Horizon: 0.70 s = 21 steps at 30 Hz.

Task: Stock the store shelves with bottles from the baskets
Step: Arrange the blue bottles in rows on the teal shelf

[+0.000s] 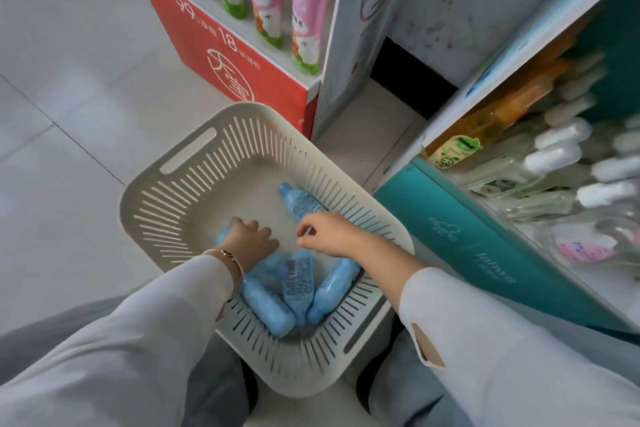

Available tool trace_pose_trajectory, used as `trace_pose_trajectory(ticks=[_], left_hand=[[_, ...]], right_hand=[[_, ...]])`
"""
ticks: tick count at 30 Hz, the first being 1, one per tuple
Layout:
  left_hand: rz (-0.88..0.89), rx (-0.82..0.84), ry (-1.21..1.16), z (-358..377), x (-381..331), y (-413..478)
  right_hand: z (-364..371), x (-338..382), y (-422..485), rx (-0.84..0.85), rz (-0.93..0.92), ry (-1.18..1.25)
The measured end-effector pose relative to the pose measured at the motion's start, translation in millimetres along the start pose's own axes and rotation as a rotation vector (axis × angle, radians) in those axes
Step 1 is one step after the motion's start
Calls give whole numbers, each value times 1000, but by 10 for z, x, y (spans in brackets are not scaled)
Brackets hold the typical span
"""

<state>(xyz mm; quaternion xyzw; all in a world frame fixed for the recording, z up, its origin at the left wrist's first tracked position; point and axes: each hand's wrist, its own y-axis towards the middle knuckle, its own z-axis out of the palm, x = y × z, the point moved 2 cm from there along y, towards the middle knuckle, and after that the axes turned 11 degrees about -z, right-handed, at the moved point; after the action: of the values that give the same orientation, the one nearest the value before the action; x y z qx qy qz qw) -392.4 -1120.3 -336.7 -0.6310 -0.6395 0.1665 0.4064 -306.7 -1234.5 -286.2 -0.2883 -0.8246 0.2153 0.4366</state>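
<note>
A beige slotted basket [194,191] stands on the floor between my knees. Several light blue bottles lie in it: one apart at the far side [300,202] and three bunched at the near corner [298,282]. My left hand [251,240] reaches into the basket, its fingers curled over the leftmost blue bottle [268,308], whose far end peeks out beyond my knuckles. My right hand [327,234] hovers just above the bottles, next to the far one, with fingers loosely curled and nothing held between them.
To the right is a teal-fronted shelf [485,253] with orange bottles [502,111] and clear white-capped bottles [557,152]. A red display [221,45] at the back holds pink bottles [308,10]. Pale tiled floor lies to the left.
</note>
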Motion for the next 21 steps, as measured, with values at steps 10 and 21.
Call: trace_pose_trajectory(ticks=[10,21], left_hand=[[-69,-136,-418,-1008,209,-783],[-157,-513,-702,-1810,395,-2026]], right_hand=[[-542,595,-925,-247,-50,-10],[-1045,1037,-2010,-722,-81,-53]])
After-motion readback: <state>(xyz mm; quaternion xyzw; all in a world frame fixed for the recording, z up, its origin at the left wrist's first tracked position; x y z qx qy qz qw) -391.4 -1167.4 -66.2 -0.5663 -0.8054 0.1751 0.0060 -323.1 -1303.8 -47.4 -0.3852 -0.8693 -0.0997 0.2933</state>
